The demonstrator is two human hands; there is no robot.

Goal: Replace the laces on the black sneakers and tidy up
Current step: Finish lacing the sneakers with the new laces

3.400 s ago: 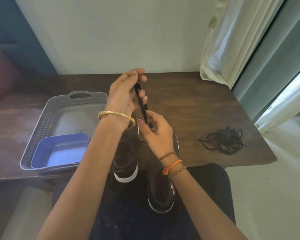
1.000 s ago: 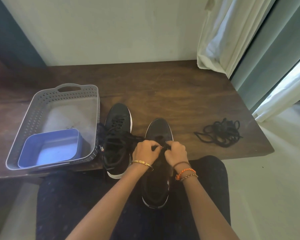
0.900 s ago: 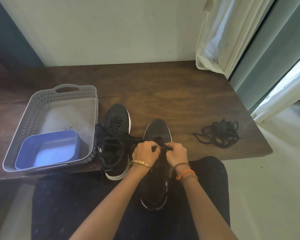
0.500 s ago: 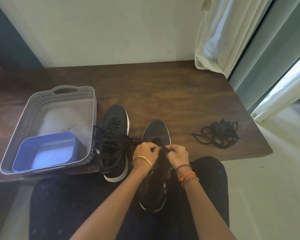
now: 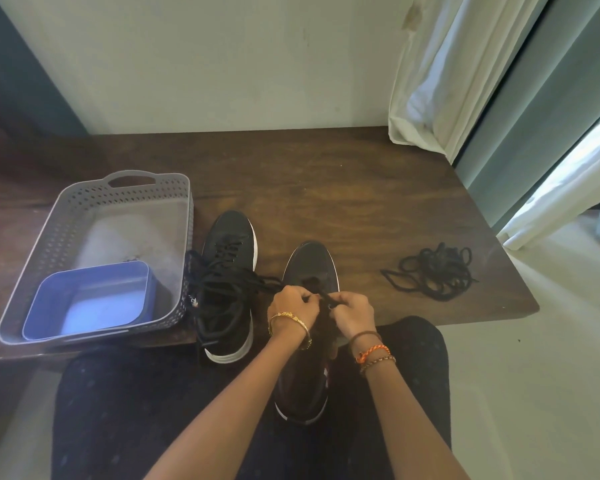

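The left hand (image 5: 293, 306) and right hand (image 5: 352, 311) are each pinching the lace (image 5: 324, 296) with curled fingers over the right sneaker (image 5: 310, 271), which is sitting at the counter (image 5: 361, 202) edge, probably for easy threading.

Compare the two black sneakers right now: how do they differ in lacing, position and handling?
The left sneaker has laces through its eyelets, loose ends spilling over it; the right sneaker shows only a lace near its toe end. The left one sits wholly on the table, untouched; the right one overhangs the edge onto the lap, and the left hand and right hand both pinch its lace. Both are black with white soles, toes toward the wall.
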